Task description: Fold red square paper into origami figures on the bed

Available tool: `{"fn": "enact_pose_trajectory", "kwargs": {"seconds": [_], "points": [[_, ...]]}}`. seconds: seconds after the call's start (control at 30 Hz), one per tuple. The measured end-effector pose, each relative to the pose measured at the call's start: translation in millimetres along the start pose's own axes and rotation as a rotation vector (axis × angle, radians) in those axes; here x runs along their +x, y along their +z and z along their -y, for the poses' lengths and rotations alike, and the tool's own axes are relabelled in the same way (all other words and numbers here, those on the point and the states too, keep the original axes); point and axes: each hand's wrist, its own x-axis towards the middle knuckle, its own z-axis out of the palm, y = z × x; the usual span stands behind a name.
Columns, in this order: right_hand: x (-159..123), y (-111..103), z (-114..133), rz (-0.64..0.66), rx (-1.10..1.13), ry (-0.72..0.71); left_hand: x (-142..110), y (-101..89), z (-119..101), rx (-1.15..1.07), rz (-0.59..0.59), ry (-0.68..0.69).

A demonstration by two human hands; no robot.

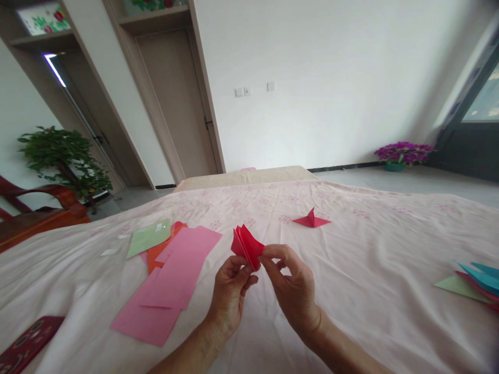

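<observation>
A red folded paper piece, with several layers fanned apart at its top, is held up over the cloth between both hands. My left hand pinches its lower edge between thumb and fingers. At its right corner, my right hand grips the paper with thumb and forefinger. Beyond my hands, a second red folded paper piece rests on the cloth, a pointed flap standing up from its middle. Left of my hands lie overlapping pink paper sheets.
A pale floral cloth covers the surface. Orange paper and a green sheet lie beyond the pink ones. Coloured folded papers sit at the right edge, a dark red phone-like object at lower left. A wooden chair stands left.
</observation>
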Motion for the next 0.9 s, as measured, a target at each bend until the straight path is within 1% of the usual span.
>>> {"fn": "enact_pose_trajectory", "kwargs": {"seconds": [0.1, 0.37, 0.47, 0.53, 0.63, 0.7, 0.8, 0.9], "points": [[0.3, 0.2, -1.7, 0.03, 0.033, -0.041, 0.2, -0.7, 1.3, -0.007, -0.006, -0.001], [-4.7, 3.6, -5.0, 0.005, -0.027, 0.005, 0.1, -1.2, -0.2, 0.029, 0.018, 0.022], [-5.9, 4.1, -6.1, 0.011, 0.011, 0.005, 1.3, -2.1, -2.8, 0.049, 0.044, 0.022], [-3.2, 1.7, -6.2, 0.078, 0.066, -0.011, 3.1, -3.6, -5.2, 0.052, 0.087, 0.002], [6.5, -6.3, -4.9, 0.254, 0.137, -0.013, 6.2, -6.3, -9.1, 0.045, 0.152, -0.037], [13.9, -12.6, -4.0, 0.347, 0.153, -0.025, 7.7, -7.3, -11.5, 0.052, 0.18, -0.067], [21.3, -19.6, -4.1, 0.396, 0.124, -0.049, 8.9, -7.4, -14.6, 0.074, 0.227, -0.119], [23.1, -22.3, -6.3, 0.381, 0.085, -0.044, 10.0, -7.3, -16.0, 0.082, 0.243, -0.145]]}}
